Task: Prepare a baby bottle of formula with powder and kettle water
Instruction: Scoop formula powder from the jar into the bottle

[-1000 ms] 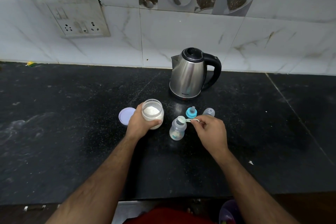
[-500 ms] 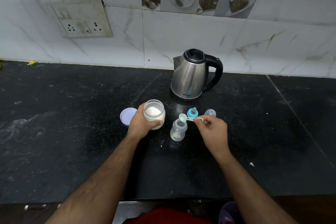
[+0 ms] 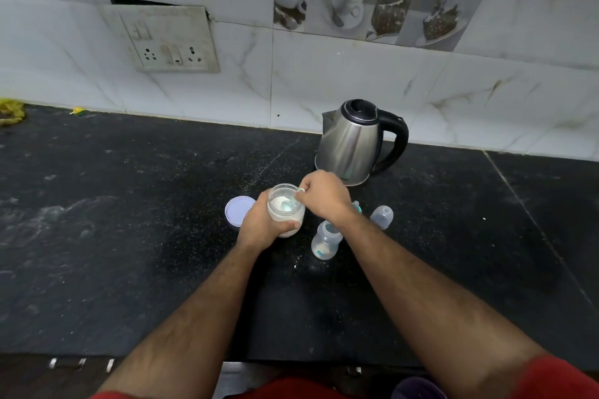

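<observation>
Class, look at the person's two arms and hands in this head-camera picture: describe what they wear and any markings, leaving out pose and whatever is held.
Both forearms are bare, with dark hair along them. The left hand and right hand wear no gloves; no rings, watch or bands show. A red sleeve covers the right upper arm at the picture's lower edge, and a sliver of red shows by the left arm too.

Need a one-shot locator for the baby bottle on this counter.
Start at the steel kettle by the wall and come toward the camera. The baby bottle stands open under the right forearm. Unlike the powder jar beside it, it is narrow-necked, clear and ungripped.
</observation>
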`<action>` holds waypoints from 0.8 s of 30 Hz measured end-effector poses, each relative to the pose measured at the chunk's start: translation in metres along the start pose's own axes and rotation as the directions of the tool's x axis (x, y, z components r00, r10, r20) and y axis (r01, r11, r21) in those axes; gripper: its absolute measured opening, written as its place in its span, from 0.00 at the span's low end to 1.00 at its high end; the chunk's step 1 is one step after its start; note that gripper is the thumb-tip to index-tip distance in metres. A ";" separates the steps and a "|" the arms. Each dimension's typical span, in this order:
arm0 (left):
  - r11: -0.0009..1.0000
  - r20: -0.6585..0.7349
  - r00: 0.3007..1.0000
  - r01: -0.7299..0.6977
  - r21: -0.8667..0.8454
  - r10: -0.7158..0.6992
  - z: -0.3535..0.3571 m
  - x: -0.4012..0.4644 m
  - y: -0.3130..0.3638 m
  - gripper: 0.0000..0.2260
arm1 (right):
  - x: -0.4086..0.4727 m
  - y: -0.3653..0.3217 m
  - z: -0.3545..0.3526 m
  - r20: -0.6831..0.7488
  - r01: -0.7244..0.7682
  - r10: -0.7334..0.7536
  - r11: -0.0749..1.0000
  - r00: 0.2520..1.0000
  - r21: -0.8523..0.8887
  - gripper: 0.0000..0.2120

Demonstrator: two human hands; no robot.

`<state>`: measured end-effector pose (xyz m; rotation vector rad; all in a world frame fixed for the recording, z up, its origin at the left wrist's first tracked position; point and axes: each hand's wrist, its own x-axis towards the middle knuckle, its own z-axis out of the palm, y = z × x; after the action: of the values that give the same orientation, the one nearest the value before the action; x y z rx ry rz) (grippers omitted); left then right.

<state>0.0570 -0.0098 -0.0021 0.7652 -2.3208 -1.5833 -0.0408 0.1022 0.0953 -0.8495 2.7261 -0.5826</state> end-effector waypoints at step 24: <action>0.996 -0.186 0.982 0.034 0.088 -0.017 -0.019 -0.007 -0.004 0.52 | -0.044 0.103 -0.010 -0.003 -0.334 0.364 0.859 0.931 0.389 0.11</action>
<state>0.0734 -0.0224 0.0021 0.9244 -2.2687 -1.3605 -0.0592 0.2085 0.0632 -0.2305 2.6005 -1.0328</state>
